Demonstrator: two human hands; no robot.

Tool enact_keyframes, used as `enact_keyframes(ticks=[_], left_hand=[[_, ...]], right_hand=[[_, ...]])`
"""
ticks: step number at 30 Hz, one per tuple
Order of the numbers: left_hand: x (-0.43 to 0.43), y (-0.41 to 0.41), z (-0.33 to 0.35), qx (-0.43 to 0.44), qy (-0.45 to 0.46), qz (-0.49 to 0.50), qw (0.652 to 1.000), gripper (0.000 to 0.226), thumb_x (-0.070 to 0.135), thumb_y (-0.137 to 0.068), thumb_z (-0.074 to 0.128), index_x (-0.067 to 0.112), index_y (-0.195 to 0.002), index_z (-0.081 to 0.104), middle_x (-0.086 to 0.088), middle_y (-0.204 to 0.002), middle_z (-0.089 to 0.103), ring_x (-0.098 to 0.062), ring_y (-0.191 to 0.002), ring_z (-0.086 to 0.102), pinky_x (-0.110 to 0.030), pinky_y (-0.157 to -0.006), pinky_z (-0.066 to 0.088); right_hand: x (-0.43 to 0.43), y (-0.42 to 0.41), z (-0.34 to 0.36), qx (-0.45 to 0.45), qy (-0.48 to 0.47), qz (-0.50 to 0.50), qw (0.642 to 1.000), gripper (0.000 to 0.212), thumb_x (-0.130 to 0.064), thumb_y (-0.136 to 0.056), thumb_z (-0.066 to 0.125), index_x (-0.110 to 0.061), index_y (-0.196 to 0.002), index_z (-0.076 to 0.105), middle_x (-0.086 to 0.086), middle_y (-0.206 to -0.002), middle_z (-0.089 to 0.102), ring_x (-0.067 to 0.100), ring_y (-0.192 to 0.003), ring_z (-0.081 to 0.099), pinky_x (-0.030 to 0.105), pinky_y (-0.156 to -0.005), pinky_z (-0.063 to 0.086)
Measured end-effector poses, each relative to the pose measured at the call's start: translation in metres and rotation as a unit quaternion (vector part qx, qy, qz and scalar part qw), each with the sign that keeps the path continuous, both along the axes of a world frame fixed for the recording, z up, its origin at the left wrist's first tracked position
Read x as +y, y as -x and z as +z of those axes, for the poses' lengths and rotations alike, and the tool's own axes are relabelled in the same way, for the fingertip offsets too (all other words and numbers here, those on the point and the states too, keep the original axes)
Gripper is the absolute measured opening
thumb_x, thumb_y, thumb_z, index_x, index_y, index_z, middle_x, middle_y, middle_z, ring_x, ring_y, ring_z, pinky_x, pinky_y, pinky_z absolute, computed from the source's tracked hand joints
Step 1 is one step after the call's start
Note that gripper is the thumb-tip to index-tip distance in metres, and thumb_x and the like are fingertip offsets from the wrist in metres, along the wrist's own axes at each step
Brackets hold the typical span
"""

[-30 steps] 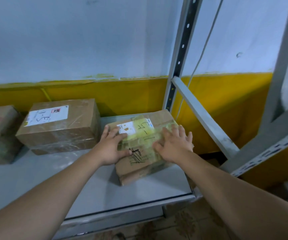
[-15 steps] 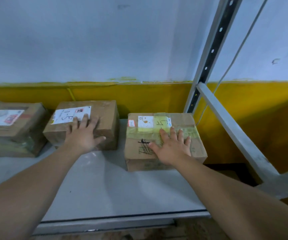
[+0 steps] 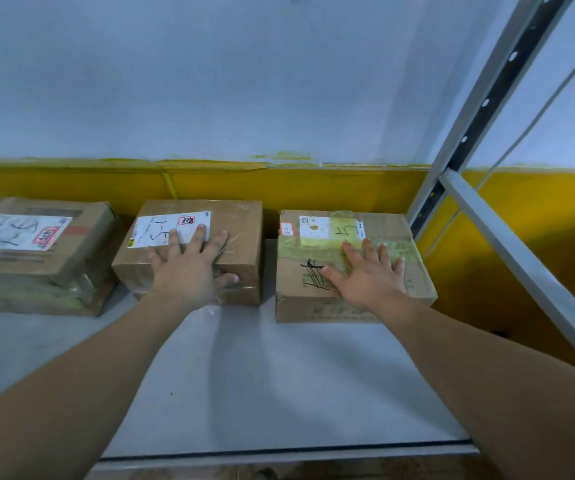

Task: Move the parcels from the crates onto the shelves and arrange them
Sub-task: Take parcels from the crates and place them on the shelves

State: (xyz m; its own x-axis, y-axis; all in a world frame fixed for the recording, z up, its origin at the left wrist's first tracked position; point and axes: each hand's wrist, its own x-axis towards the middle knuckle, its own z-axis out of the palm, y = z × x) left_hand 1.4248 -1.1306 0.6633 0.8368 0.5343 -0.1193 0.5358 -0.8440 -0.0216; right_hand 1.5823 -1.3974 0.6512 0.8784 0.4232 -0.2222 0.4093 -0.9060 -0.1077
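Three brown cardboard parcels stand in a row at the back of the grey shelf [image 3: 279,382]. The left parcel [image 3: 81,244] has a white label and nothing touches it. My left hand [image 3: 189,271] lies flat on top of the middle parcel [image 3: 241,230], fingers spread over its white label, thumb down over the front edge. My right hand [image 3: 365,275] rests flat with straight fingers on the right parcel [image 3: 317,299], which carries yellow tape and black scribbles. A narrow gap separates the middle and right parcels.
The shelf's grey metal upright [image 3: 480,105] and slanted side brace [image 3: 521,258] stand right beside the right parcel. Behind the parcels is a wall painted yellow [image 3: 313,185] below and white above. The shelf's front edge [image 3: 279,452] runs below my forearms.
My left hand went from the right parcel to the middle parcel. The right parcel now sits squared up at the back of the shelf, next to the middle one.
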Motion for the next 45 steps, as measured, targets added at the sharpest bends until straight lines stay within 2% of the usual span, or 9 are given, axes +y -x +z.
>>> enact_keyframes(ticks=[11,17,22,26,31,34,38,41,45], left_hand=[[0.009,0.001,0.0,-0.003,0.001,-0.007,1.0,0.084,0.081,-0.081,0.033,0.049,-0.147,-0.008,0.006,-0.163,-0.008,-0.042,-0.146,-0.008,-0.072,-0.107,0.004],[0.009,0.002,0.0,0.003,-0.008,-0.015,1.0,0.084,0.081,-0.082,0.031,0.048,-0.147,-0.01,0.004,-0.163,-0.008,-0.043,-0.146,-0.007,-0.072,-0.107,0.005],[0.013,0.001,0.016,0.035,0.017,-0.033,0.999,0.089,0.082,-0.08,0.036,0.047,-0.148,-0.01,0.006,-0.163,-0.007,-0.04,-0.147,-0.004,-0.069,-0.11,0.009],[0.034,0.014,0.037,-0.001,0.081,-0.017,0.997,0.077,0.075,-0.087,0.033,0.042,-0.152,0.008,0.007,-0.163,0.003,-0.028,-0.148,0.01,-0.055,-0.115,0.016],[0.101,0.051,0.041,-0.063,0.07,0.068,0.993,0.056,0.053,-0.099,0.027,0.03,-0.15,0.029,-0.002,-0.16,0.021,-0.027,-0.146,0.017,-0.05,-0.116,0.018],[0.147,0.077,0.036,-0.036,0.062,0.115,0.991,0.058,0.054,-0.099,0.029,0.027,-0.15,0.027,-0.005,-0.161,0.018,-0.032,-0.147,0.011,-0.053,-0.117,0.014],[0.183,0.099,0.027,0.023,0.056,0.12,0.991,0.075,0.072,-0.088,0.036,0.044,-0.151,0.007,0.008,-0.163,-0.002,-0.034,-0.148,-0.005,-0.063,-0.112,0.004],[0.197,0.1,0.02,0.012,0.043,0.088,0.995,0.071,0.065,-0.092,0.033,0.046,-0.15,-0.001,0.011,-0.162,-0.008,-0.035,-0.147,-0.01,-0.069,-0.111,0.001],[0.206,0.094,0.014,-0.012,0.053,0.096,0.994,0.062,0.057,-0.095,0.024,0.043,-0.151,0.001,0.007,-0.163,-0.006,-0.04,-0.146,-0.01,-0.072,-0.108,-0.002]], right_hand=[[0.021,-0.02,0.003,0.007,-0.003,0.0,1.0,0.089,-0.087,-0.077,0.02,-0.042,-0.154,0.011,0.003,-0.166,0.001,0.034,-0.15,-0.004,0.06,-0.116,-0.003],[0.018,-0.016,0.0,-0.002,-0.009,-0.001,1.0,0.091,-0.089,-0.076,0.015,-0.042,-0.154,0.008,0.003,-0.166,-0.001,0.033,-0.151,-0.005,0.059,-0.116,-0.002],[0.033,-0.021,0.009,0.007,-0.012,-0.038,0.999,0.078,-0.074,-0.083,0.033,-0.033,-0.149,0.024,0.01,-0.162,0.012,0.037,-0.149,0.005,0.065,-0.115,0.001],[0.067,-0.015,0.022,-0.014,-0.035,0.01,0.999,0.08,-0.071,-0.086,0.035,-0.023,-0.149,0.03,0.012,-0.158,0.024,0.032,-0.147,0.014,0.061,-0.116,0.011],[0.126,0.02,0.039,-0.029,-0.081,0.109,0.99,0.08,-0.073,-0.088,0.037,-0.022,-0.15,0.032,0.01,-0.157,0.028,0.03,-0.145,0.02,0.049,-0.117,0.017],[0.159,0.039,0.047,-0.008,-0.079,0.138,0.987,0.08,-0.072,-0.088,0.039,-0.024,-0.151,0.029,0.01,-0.158,0.023,0.032,-0.146,0.016,0.05,-0.117,0.017],[0.203,0.067,0.041,0.067,-0.081,0.088,0.991,0.08,-0.074,-0.084,0.043,-0.036,-0.151,0.024,0.002,-0.161,0.007,0.042,-0.145,0.01,0.054,-0.113,0.025],[0.223,0.076,0.036,0.055,-0.088,0.057,0.993,0.079,-0.075,-0.084,0.042,-0.036,-0.151,0.023,0.001,-0.159,0.005,0.042,-0.139,0.018,0.049,-0.106,0.033],[0.234,0.08,0.033,0.04,-0.094,0.063,0.993,0.08,-0.075,-0.084,0.043,-0.036,-0.151,0.024,-0.001,-0.159,0.007,0.04,-0.138,0.022,0.047,-0.108,0.032]])
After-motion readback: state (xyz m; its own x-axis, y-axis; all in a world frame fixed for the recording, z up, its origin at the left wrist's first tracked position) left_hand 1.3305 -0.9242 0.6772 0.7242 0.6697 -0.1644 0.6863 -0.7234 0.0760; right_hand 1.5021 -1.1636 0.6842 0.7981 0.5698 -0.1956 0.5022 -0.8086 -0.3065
